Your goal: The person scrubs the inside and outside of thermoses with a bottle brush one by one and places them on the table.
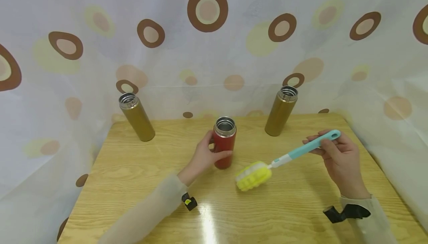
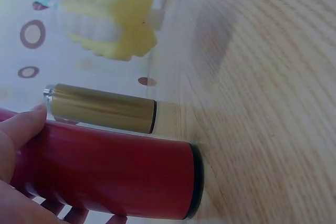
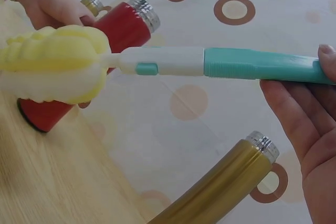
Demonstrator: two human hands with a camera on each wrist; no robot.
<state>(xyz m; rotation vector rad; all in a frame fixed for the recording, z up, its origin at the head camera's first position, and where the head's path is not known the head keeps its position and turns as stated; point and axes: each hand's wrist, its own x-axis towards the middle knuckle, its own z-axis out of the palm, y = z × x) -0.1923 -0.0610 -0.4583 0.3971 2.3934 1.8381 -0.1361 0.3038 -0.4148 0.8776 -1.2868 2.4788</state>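
1. My left hand (image 1: 204, 157) is wrapped round the red flask (image 1: 224, 142), thumb on its far side and fingers curled across the near side of the body; the left wrist view shows my thumb (image 2: 23, 127) lying flat on the red wall and fingertips peeking from under it
2. The red flask stands upright and uncapped on the wooden table (image 1: 140, 184), near the table's middle, its steel mouth open to the top
3. My left forearm comes in from about 7 o'clock, sleeve low over the table, wrist bent toward the flask
4. My right hand (image 1: 337, 155) pinches the teal handle of the bottle brush (image 1: 287, 156) near its far end, thumb on top and fingers curled beneath; in the right wrist view the handle lies across my fingers (image 3: 294, 114)
5. The brush slants down toward 8 o'clock from my hand; its yellow sponge head (image 1: 253, 176) sits low over the table at about 4 o'clock from the red flask, just beside it and apart from it
6. My right forearm enters from 5 o'clock, palm turned inward
7. Two olive-gold flasks stand open at the back: the left gold flask (image 1: 136, 117) at 10 o'clock from the red one, the right gold flask (image 1: 281, 111) at 2 o'clock, both well apart from my hands
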